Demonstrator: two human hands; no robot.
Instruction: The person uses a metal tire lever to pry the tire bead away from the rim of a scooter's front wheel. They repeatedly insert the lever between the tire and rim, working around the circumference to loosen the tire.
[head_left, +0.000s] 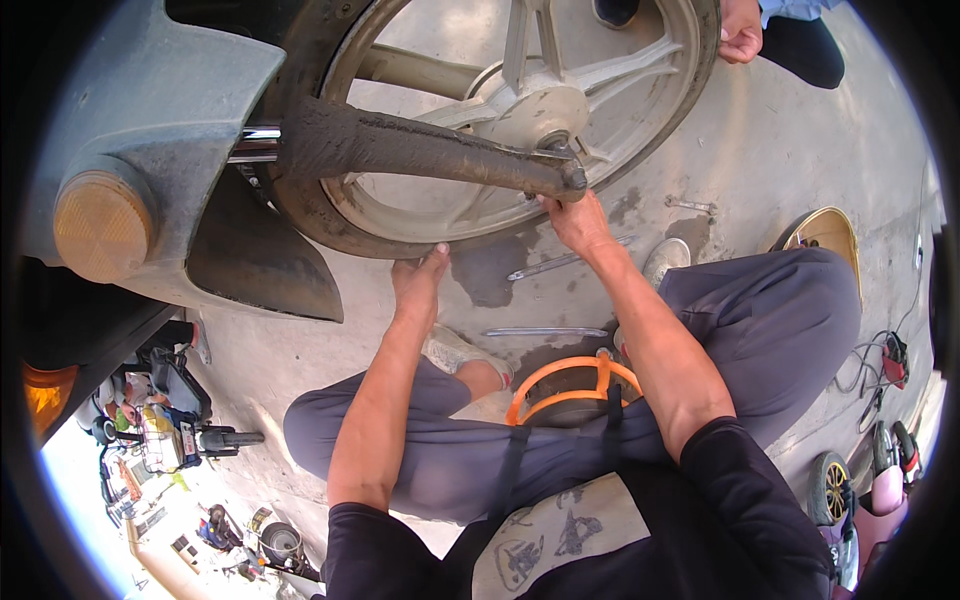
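A scooter or motorcycle wheel (530, 110) with pale spokes and a dark tire (330, 237) fills the top middle. A dirt-caked fork leg (400, 145) runs across it to the axle end (574, 180). My left hand (418, 280) grips the tire's near edge, thumb against the rubber and the other fingers mostly hidden. Just below the axle end is my right hand (580, 222), fingers closed at the fork's tip. Whatever those fingers hold is hidden. At the top right, another person's hand (740, 30) is beside the tire's far side.
Two tire levers, one long bar (550, 265) and another bar (545, 331), lie on the concrete floor beside a wrench (691, 205). An orange ring-shaped frame (530, 385) sits between my legs. A tan bowl-like container (828, 230) stands right. The body panel (150, 130) overhangs at left.
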